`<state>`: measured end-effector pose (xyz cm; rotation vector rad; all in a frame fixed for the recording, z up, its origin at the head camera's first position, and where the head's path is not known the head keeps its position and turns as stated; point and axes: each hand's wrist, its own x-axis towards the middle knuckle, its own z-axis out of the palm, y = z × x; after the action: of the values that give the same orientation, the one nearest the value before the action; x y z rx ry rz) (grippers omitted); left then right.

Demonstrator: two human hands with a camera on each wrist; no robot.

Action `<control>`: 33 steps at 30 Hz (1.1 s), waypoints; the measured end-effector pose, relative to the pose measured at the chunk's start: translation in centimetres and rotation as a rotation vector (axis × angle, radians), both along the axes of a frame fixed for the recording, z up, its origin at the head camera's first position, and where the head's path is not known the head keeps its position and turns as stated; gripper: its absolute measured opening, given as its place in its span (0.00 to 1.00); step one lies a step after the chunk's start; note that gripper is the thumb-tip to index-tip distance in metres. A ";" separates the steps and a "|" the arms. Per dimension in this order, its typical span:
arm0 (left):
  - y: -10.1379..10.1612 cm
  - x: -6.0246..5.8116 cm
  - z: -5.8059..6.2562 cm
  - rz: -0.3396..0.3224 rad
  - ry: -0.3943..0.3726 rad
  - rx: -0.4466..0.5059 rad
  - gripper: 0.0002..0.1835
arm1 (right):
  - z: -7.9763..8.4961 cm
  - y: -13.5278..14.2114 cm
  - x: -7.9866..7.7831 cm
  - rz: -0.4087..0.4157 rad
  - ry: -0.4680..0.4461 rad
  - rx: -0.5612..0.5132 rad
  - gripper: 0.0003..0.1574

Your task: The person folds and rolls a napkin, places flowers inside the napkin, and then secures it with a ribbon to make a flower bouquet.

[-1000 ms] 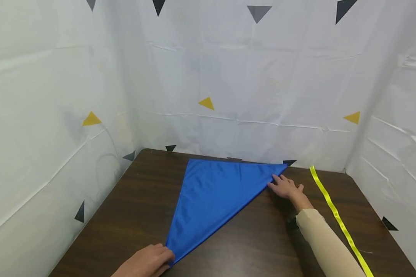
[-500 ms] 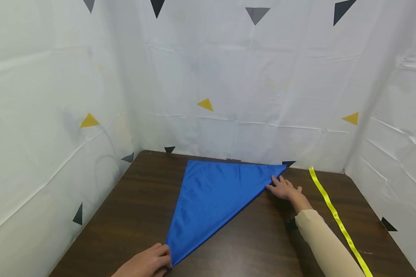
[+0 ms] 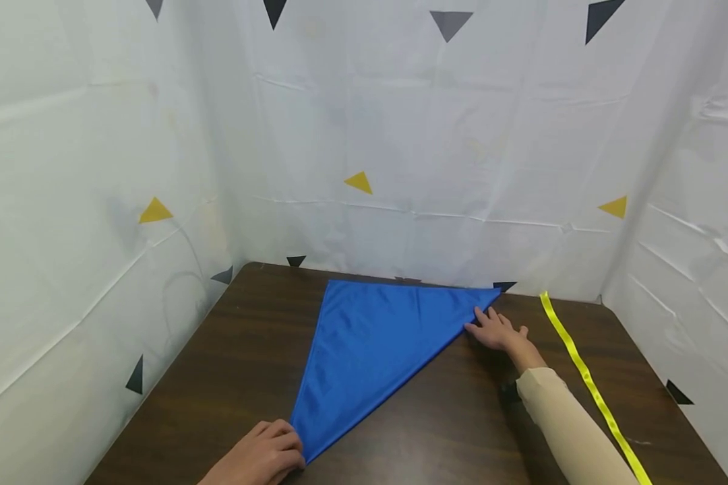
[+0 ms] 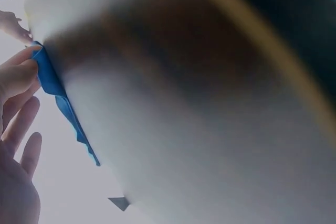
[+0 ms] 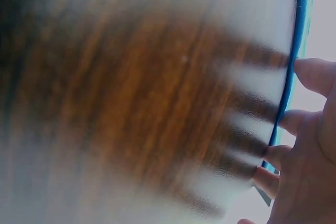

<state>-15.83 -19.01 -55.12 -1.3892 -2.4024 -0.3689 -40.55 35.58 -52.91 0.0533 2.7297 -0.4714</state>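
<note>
A shiny blue cloth (image 3: 376, 343) lies in a triangle on the dark wooden table, its long folded edge toward the person's right. My left hand (image 3: 261, 453) is at the near corner; in the left wrist view its thumb and forefinger (image 4: 23, 69) pinch the blue cloth (image 4: 50, 74) while the other fingers stay apart from it. Near the far right corner, my right hand (image 3: 496, 331) rests with spread fingers on the folded edge. In the right wrist view several of its fingertips (image 5: 310, 72) touch the cloth's blue edge (image 5: 294, 51).
A yellow ribbon (image 3: 588, 377) runs lengthwise along the right side of the wooden table (image 3: 230, 364), beyond the right forearm. White sheets (image 3: 449, 148) with black, grey and yellow triangles stand behind the table and at both sides.
The left hand shifts slightly at the near corner, its fingers closing in on the cloth. The right hand and the cloth stay nearly in place.
</note>
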 end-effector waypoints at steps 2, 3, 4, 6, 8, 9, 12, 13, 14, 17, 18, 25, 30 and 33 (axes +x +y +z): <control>0.1 0.1 0.3 -0.002 -0.007 -0.010 0.14 | 0.0 0.0 0.1 0.002 0.005 -0.002 0.66; 0.2 0.1 0.4 0.002 -0.028 -0.017 0.14 | -0.2 0.2 0.0 0.001 0.007 -0.004 0.67; 0.3 0.2 0.5 0.006 -0.049 -0.020 0.14 | -0.5 0.4 -0.2 -0.004 0.008 -0.010 0.68; 0.4 0.2 0.5 0.016 -0.076 -0.026 0.14 | -0.8 0.6 -0.3 -0.005 0.014 -0.015 0.69; 0.6 0.0 0.4 0.017 -0.091 -0.019 0.15 | -1.1 0.8 -0.4 -0.006 0.018 -0.018 0.69; 0.6 -0.1 0.3 0.011 -0.094 -0.009 0.16 | -1.2 0.9 -0.4 -0.008 0.017 -0.019 0.69; 0.6 -0.7 0.1 -0.025 -0.059 0.013 0.17 | -1.3 1.1 -0.4 -0.010 0.023 -0.016 0.67; 0.5 -0.9 0.2 -0.038 -0.056 0.012 0.17 | -1.2 1.1 -0.4 -0.012 0.023 -0.015 0.65; 0.5 -1.1 0.3 -0.049 -0.061 0.006 0.17 | -1.1 1.1 -0.3 -0.007 0.027 -0.006 0.65; 0.5 -1.6 1.1 -0.062 -0.134 -0.052 0.14 | -0.8 1.0 -0.1 -0.017 0.021 -0.009 0.62; 0.5 -1.7 1.4 -0.060 -0.167 -0.077 0.14 | -0.6 0.9 -0.1 -0.016 0.019 -0.008 0.63; 1.3 -1.9 3.1 -0.048 -0.318 -0.144 0.12 | -0.6 0.5 0.3 -0.010 0.018 -0.022 0.65; 1.6 -1.6 3.1 -0.035 -0.353 -0.134 0.11 | -0.5 0.2 1.1 -0.004 0.032 -0.017 0.64; 1.5 -1.4 3.1 -0.017 -0.330 -0.139 0.11 | -0.1 -0.2 1.5 -0.020 0.028 -0.016 0.63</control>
<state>-17.24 -17.46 -51.99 -1.5098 -2.7277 -0.4759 -39.00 35.41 -52.96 0.0698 2.7551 -0.5025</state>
